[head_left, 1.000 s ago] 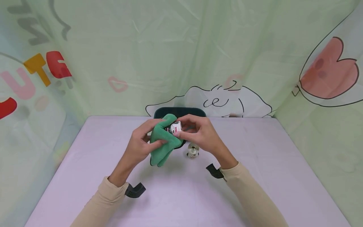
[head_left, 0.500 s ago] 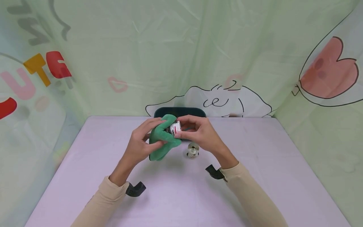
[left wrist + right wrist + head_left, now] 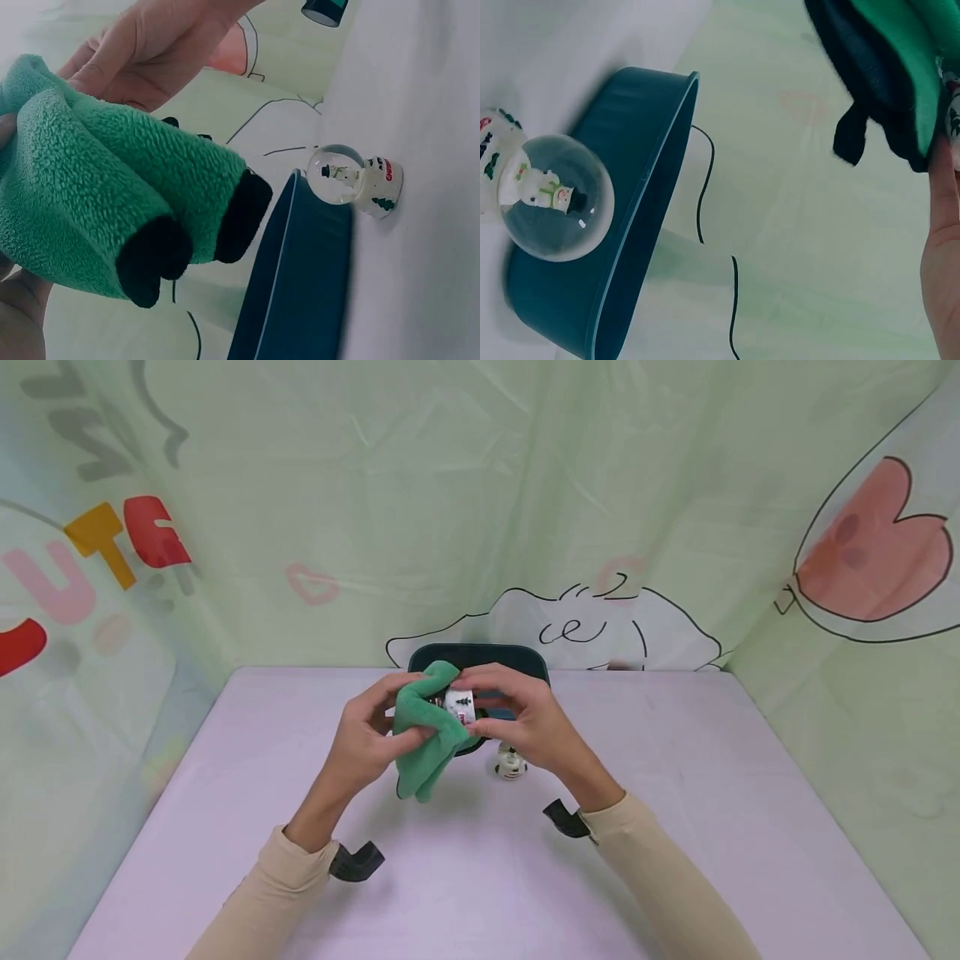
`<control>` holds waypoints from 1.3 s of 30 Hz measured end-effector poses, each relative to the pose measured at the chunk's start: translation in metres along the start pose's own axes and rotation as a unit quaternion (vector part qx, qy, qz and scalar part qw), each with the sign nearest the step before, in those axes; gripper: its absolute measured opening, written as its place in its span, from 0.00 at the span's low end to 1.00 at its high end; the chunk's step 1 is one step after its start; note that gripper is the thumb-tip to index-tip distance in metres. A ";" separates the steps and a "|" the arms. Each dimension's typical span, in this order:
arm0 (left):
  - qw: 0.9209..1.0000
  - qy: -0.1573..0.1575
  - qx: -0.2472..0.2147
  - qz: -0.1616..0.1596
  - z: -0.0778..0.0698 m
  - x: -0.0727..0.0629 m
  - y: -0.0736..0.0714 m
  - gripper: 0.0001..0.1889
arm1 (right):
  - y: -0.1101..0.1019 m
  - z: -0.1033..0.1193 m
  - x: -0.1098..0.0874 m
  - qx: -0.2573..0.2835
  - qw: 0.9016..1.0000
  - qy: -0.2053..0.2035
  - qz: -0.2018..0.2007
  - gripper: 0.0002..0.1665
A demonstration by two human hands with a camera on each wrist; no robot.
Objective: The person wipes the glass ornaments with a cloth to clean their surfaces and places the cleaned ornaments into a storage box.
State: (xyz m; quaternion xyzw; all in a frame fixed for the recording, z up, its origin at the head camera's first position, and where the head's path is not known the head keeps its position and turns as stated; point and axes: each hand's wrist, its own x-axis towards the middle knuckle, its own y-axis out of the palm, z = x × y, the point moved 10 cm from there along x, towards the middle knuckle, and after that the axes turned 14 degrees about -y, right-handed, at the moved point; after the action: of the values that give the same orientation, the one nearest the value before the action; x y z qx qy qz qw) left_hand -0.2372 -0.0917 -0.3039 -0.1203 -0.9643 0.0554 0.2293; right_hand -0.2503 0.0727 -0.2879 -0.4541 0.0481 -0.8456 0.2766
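Since the earlier frame, your right hand has shifted slightly towards your left, and the white printed piece in it has turned to show a small green tree above its red lettering. You pinch that piece between right thumb and fingers, above the bench, its other end tucked into the folds of the green cloth. Your left hand grips the cloth, thumb in front and fingers at the top, and its black-edged lower corners hang free. Just below your right hand, a snow globe with a snowman inside stands upright on the bench. Behind it sits a dark blue-green tub, near the far edge before a pale green printed curtain.
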 end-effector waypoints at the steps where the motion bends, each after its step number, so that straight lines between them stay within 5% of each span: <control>1: 1.000 -0.003 -0.001 0.000 0.001 0.000 0.000 0.28 | 0.000 0.001 0.001 -0.003 1.000 -0.010 0.003 0.28; 14: 0.998 -0.061 -0.008 -0.009 0.014 0.000 -0.001 0.30 | 0.000 0.015 0.003 -0.109 0.990 -0.086 0.021 0.26; 25: 0.996 -0.079 0.010 -0.029 0.019 0.001 -0.003 0.30 | 0.000 0.022 0.005 -0.133 0.983 -0.123 0.021 0.23; 32: 0.994 -0.101 0.006 -0.043 0.024 0.001 -0.003 0.29 | -0.003 0.018 0.004 -0.136 0.986 -0.099 0.018 0.25; 39: 0.995 -0.095 -0.005 -0.043 0.021 0.000 -0.003 0.28 | -0.007 0.006 0.001 -0.070 0.997 -0.030 -0.005 0.29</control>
State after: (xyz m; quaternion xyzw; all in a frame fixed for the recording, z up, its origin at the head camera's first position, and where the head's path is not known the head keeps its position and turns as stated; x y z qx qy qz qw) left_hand -0.2477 -0.0955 -0.3221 -0.0738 -0.9863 0.0520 0.1383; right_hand -0.2492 0.0792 -0.2818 -0.4982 0.0965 -0.8272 0.2412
